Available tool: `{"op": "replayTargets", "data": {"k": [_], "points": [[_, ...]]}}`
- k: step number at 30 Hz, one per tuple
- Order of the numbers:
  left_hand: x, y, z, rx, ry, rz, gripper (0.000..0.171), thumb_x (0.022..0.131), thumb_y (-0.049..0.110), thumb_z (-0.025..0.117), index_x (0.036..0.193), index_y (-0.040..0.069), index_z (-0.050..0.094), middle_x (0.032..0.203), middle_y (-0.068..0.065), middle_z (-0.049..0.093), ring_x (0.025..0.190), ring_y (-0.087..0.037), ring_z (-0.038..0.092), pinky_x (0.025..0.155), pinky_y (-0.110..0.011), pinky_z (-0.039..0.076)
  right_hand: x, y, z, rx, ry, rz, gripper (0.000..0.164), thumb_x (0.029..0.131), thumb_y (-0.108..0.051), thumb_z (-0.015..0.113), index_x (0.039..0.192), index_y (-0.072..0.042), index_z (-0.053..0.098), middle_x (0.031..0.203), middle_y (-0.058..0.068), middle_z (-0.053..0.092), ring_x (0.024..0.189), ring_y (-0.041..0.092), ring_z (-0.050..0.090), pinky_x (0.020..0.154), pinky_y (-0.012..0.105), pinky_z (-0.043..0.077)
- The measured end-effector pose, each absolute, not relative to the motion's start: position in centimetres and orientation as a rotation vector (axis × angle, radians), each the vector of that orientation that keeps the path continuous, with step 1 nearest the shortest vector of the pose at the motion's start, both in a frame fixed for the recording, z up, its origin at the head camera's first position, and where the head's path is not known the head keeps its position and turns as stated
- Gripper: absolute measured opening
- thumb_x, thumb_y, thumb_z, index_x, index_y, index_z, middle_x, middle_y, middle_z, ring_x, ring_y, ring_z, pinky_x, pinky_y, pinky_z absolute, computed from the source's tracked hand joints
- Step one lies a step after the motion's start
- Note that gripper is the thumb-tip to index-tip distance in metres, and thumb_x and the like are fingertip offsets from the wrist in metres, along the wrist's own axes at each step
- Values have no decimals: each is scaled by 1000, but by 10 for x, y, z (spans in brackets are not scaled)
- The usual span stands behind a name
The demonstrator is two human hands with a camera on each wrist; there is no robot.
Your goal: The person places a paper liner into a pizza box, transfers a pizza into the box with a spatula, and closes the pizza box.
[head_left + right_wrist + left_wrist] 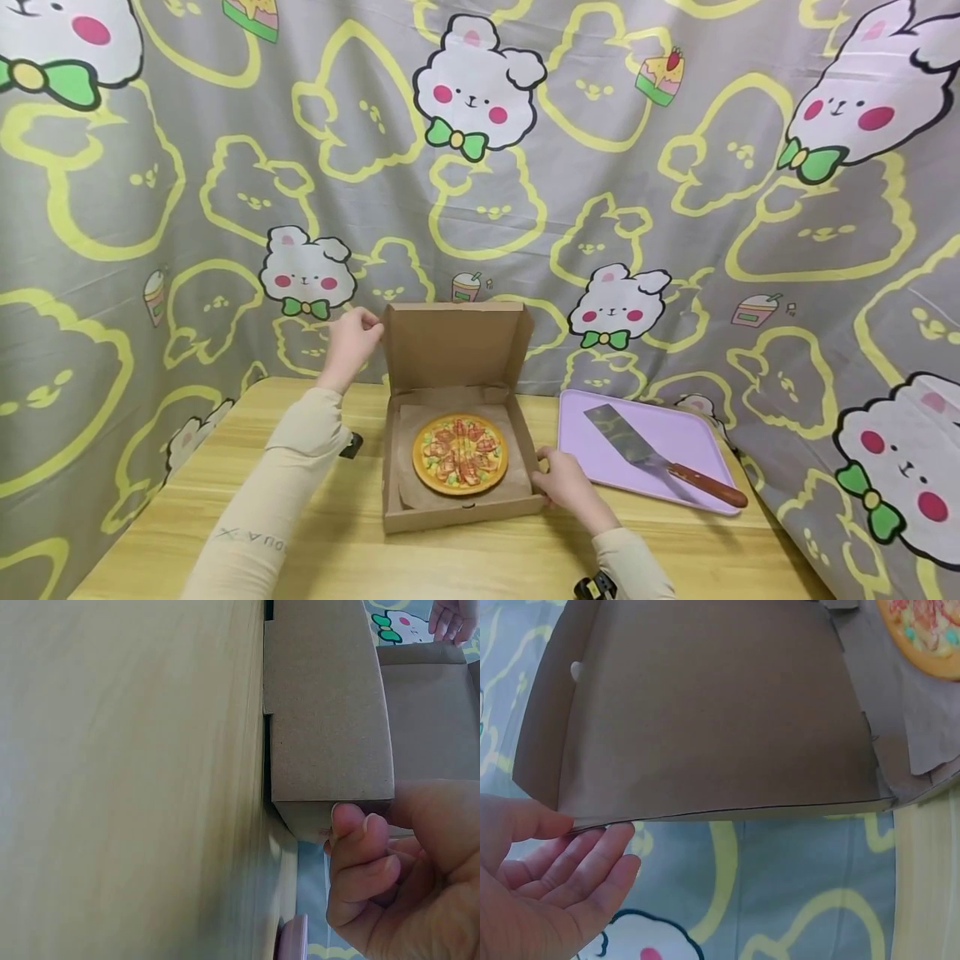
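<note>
A brown cardboard pizza box (450, 521) stands on the table with its lid (453, 350) raised nearly upright. Inside, on a sheet of brown paper (412, 496), lies a small round pizza (461, 454). My left hand (355, 337) pinches the lid's left edge near its upper corner; in the left wrist view, the thumb (544, 820) lies on one side of the cardboard and the fingers on the other. At the box's front right corner, my right hand (566, 483) grips the side wall, fingers (360, 855) curled against the outside.
Right of the box lies a lilac tray (705, 425). A metal spatula (630, 437) with a wooden handle rests across it, the handle end reaching the tray's front right rim. A patterned curtain (495, 192) hangs behind and beside the wooden table (330, 533).
</note>
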State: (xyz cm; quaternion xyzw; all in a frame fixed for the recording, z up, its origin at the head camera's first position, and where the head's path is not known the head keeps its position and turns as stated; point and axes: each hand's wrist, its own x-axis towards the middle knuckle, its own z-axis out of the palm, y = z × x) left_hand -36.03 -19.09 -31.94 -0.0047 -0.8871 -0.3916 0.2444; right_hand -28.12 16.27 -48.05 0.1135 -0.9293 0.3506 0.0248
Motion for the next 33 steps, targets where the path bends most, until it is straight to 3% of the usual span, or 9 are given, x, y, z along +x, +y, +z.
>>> {"op": "replayTargets", "data": {"k": [6,13,23,26,33], "points": [[-366,-181,-319,-9,-2409,-1092,17,90,12,59,97,-2,65,95,-21,71,85,-33,67,77,-42,53,-281,164,-479,327,-2860,1060,24,81,-1,60,104,5,63,51,1,53,34,4,46,36,23,44],[-367,-181,-321,19,-2402,-1097,17,90,13,60,96,-1,66,94,-20,71,84,-33,66,78,-43,52,-296,167,-472,332,-2839,895,18,81,-10,69,94,1,68,70,8,65,55,12,54,50,25,44],[-369,-175,-319,5,-2406,-1116,17,91,14,60,96,-1,65,94,-20,69,85,-32,64,78,-43,52,-324,171,-445,245,-2858,904,22,89,-19,66,98,1,67,60,7,63,48,12,56,55,28,47],[-369,-175,-318,8,-2406,-1111,17,91,14,60,96,-1,66,94,-20,70,85,-32,65,77,-43,52,-336,170,-431,260,-2841,850,26,91,-23,65,99,2,68,67,9,66,50,13,59,56,29,48],[-371,-174,-321,5,-2394,-1103,16,92,14,60,95,-1,66,91,-19,70,83,-32,66,75,-41,52,-369,168,-395,270,-2704,771,39,94,-36,62,103,1,69,92,18,72,79,29,68,75,45,56]]}}
